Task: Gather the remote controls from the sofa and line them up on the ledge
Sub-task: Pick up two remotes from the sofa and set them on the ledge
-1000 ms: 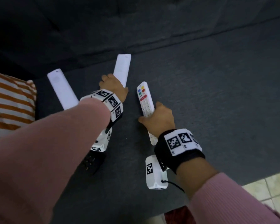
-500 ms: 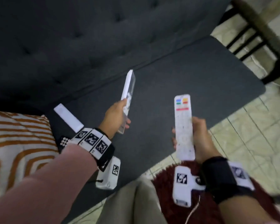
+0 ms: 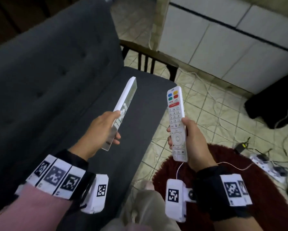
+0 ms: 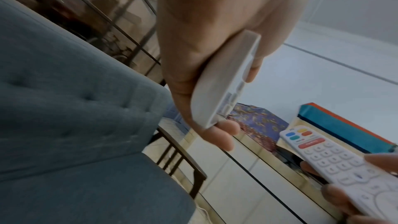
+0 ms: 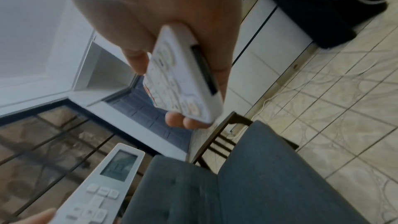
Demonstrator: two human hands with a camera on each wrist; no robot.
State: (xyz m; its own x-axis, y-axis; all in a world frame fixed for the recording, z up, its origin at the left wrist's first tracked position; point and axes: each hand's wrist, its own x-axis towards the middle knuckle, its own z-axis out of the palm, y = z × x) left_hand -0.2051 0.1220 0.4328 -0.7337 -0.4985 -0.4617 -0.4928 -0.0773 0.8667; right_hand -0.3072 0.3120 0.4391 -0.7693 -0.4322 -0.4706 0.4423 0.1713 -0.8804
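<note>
My left hand (image 3: 105, 130) grips a long white air-conditioner remote (image 3: 123, 107) by its lower half, held on edge above the dark grey sofa seat (image 3: 83, 130). The same remote shows its display and buttons in the right wrist view (image 5: 107, 181) and its side in the left wrist view (image 4: 226, 81). My right hand (image 3: 188, 139) holds a white TV remote (image 3: 175, 117) with coloured buttons at its top, face up over the tiled floor; it also appears in the left wrist view (image 4: 336, 163) and the right wrist view (image 5: 185, 77). The white tiled ledge (image 3: 223, 39) runs along the wall ahead.
A dark wooden side table with slats (image 3: 150, 55) stands between the sofa end and the ledge. A black bag (image 3: 273, 104) lies at the ledge's foot on the right. Cables and a charger (image 3: 243, 145) are scattered on the floor beside a dark red round rug (image 3: 223, 164).
Both hands have lifted their remotes off the sofa seat, and my view has swung right toward the ledge. The other remotes and the striped cushion have left the view.
</note>
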